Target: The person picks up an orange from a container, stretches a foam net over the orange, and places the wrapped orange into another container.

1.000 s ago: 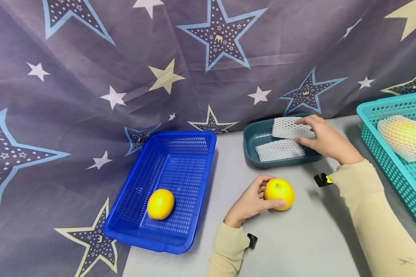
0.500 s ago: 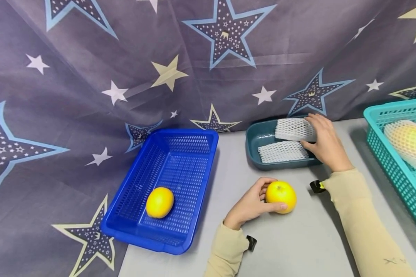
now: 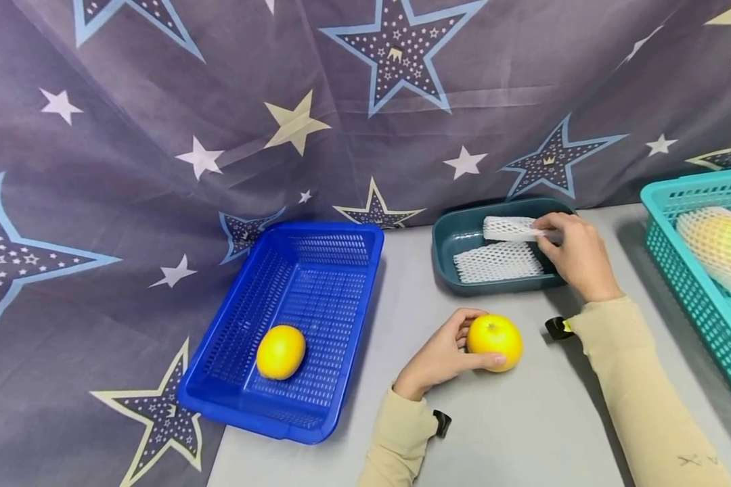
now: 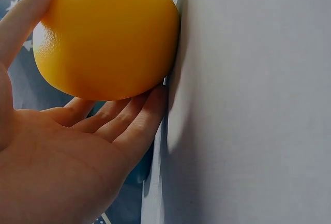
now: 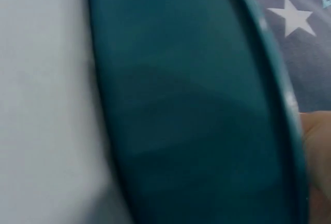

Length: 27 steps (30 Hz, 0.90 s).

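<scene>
In the head view my left hand (image 3: 434, 360) grips a yellow-orange orange (image 3: 498, 341) on the grey table, thumb on the near side and fingers behind it. The left wrist view shows this orange (image 4: 108, 38) close up, between thumb and fingers. My right hand (image 3: 580, 258) pinches the right end of a white foam net sleeve (image 3: 505, 228) in a dark teal dish (image 3: 443, 253). A second foam net sleeve (image 3: 497, 263) lies flat in front of it. In the right wrist view the dish's outer wall (image 5: 186, 105) hides most of that hand.
A blue perforated basket (image 3: 356, 331) at the left contains another orange (image 3: 281, 352). At the right edge, a turquoise basket (image 3: 676, 270) holds a fruit in a foam net (image 3: 721, 243). A star-patterned curtain (image 3: 231, 88) hangs behind the table.
My right hand has closed its thumb and fingers on the rear foam net sleeve, which now looks bunched narrower. The left hand stays on the orange.
</scene>
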### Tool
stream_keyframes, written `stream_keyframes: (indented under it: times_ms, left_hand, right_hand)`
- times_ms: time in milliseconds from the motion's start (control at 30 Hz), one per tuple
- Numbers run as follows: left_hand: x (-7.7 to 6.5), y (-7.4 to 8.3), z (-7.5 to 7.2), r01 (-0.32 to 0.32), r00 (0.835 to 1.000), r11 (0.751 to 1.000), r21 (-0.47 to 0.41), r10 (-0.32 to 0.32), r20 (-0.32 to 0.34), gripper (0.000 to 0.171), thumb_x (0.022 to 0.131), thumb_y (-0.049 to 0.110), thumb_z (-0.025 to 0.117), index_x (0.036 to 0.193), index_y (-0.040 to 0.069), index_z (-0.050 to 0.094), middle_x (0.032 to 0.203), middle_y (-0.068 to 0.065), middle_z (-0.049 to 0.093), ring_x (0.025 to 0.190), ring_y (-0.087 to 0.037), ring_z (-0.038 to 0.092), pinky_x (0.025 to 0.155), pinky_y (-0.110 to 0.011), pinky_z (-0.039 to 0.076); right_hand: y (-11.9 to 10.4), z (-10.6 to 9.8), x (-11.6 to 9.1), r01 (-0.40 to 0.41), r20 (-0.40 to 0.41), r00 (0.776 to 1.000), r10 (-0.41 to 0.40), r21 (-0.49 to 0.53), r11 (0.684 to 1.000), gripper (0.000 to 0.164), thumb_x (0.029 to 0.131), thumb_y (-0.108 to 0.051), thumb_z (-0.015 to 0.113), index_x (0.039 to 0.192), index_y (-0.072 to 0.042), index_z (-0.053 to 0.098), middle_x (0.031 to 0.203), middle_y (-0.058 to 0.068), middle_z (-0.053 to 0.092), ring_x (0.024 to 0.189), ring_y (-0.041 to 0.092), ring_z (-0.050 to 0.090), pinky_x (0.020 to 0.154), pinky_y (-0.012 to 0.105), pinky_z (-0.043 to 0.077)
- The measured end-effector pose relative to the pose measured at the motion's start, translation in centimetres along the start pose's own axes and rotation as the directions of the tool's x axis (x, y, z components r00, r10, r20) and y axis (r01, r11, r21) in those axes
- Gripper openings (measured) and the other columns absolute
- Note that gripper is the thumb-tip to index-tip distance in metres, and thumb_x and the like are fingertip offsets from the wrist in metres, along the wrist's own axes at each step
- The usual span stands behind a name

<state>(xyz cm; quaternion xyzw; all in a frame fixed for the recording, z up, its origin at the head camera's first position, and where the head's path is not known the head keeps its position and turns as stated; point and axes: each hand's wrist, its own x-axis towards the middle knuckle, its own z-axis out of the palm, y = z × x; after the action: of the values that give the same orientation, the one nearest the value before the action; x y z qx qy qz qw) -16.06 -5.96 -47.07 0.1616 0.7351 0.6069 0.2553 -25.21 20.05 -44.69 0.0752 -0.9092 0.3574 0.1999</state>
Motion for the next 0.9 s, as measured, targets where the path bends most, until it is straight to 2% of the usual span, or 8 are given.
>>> stream_keyframes:
  times_ms: [100, 233, 400, 567, 667, 767, 900]
  left_hand:
    - [0.0, 0.1, 0.0, -0.004, 1.000, 1.000, -0.002, 0.004, 0.000, 0.058, 0.085, 0.019, 0.079, 0.134, 0.023, 0.049, 0.126, 0.010, 0.058, 0.107, -0.005, 0.059, 0.094, -0.024, 0.047]
    - [-0.1, 0.2, -0.1, -0.002, 1.000, 1.000, -0.002, 0.002, -0.007, 0.059, 0.084, 0.021, 0.079, 0.135, 0.024, 0.049, 0.126, 0.011, 0.058, 0.107, -0.006, 0.059, 0.095, -0.026, 0.048]
    - [-0.1, 0.3, -0.2, -0.003, 1.000, 1.000, -0.005, 0.003, 0.003, 0.060, 0.085, 0.022, 0.079, 0.136, 0.024, 0.047, 0.129, 0.008, 0.056, 0.108, -0.008, 0.060, 0.095, -0.027, 0.048]
    - [0.0, 0.5, -0.3, -0.010, 1.000, 1.000, 0.017, 0.010, -0.006, 0.065, 0.086, 0.022, 0.077, 0.142, 0.015, 0.045, 0.135, 0.003, 0.053, 0.115, -0.011, 0.056, 0.101, -0.027, 0.046]
    - [0.0, 0.8, -0.4, -0.043, 0.998, 0.999, 0.011, 0.044, -0.033, 0.066, 0.088, 0.020, 0.076, 0.144, 0.007, 0.043, 0.141, -0.007, 0.051, 0.124, -0.017, 0.053, 0.107, -0.031, 0.042]
    - [-0.2, 1.4, -0.5, -0.092, 0.993, 0.996, 0.011, 0.093, -0.070, 0.063, 0.090, 0.020, 0.074, 0.143, 0.005, 0.044, 0.146, -0.014, 0.048, 0.131, -0.023, 0.049, 0.111, -0.036, 0.040]
    - [-0.4, 2.2, -0.3, -0.161, 0.981, 0.986, 0.042, 0.164, -0.103, 0.053, 0.093, 0.021, 0.070, 0.141, 0.007, 0.049, 0.146, -0.013, 0.049, 0.136, -0.026, 0.047, 0.114, -0.037, 0.038]
  right_hand:
    - [-0.4, -0.6, -0.1, 0.032, -0.017, 0.999, -0.032, 0.035, 0.999, 0.013, 0.093, 0.000, 0.066, 0.105, 0.000, 0.069, 0.108, 0.021, 0.067, 0.097, 0.040, 0.063, 0.081, 0.055, 0.049]
    - [-1.5, -1.7, 0.0, 0.069, -0.061, 0.996, -0.065, 0.074, 0.995, 0.010, 0.093, 0.000, 0.065, 0.102, -0.002, 0.068, 0.105, 0.017, 0.066, 0.097, 0.033, 0.062, 0.082, 0.046, 0.047]
    - [-3.0, -3.0, -0.4, 0.103, -0.107, 0.990, -0.093, 0.090, 0.991, 0.010, 0.091, -0.001, 0.068, 0.101, -0.002, 0.067, 0.101, 0.014, 0.065, 0.095, 0.024, 0.058, 0.083, 0.025, 0.041]
    - [-4.3, -4.2, -1.6, 0.119, -0.086, 0.990, -0.109, 0.111, 0.987, 0.014, 0.089, -0.003, 0.072, 0.100, -0.003, 0.064, 0.098, 0.008, 0.064, 0.093, 0.015, 0.057, 0.084, 0.010, 0.040]
    - [-4.8, -4.5, -2.4, 0.133, -0.076, 0.989, -0.124, 0.138, 0.981, 0.016, 0.087, -0.003, 0.074, 0.098, -0.004, 0.062, 0.098, 0.006, 0.064, 0.093, 0.011, 0.058, 0.086, 0.005, 0.041]
    - [-5.5, -4.4, -3.2, 0.153, -0.077, 0.987, -0.141, 0.180, 0.972, 0.019, 0.085, -0.001, 0.076, 0.094, -0.003, 0.059, 0.099, 0.006, 0.064, 0.092, 0.008, 0.057, 0.085, 0.005, 0.043]
    - [-6.4, -3.8, -4.3, 0.161, -0.072, 0.986, -0.148, 0.235, 0.959, 0.024, 0.083, 0.001, 0.077, 0.089, -0.003, 0.054, 0.099, 0.007, 0.065, 0.091, 0.004, 0.055, 0.083, 0.007, 0.047]
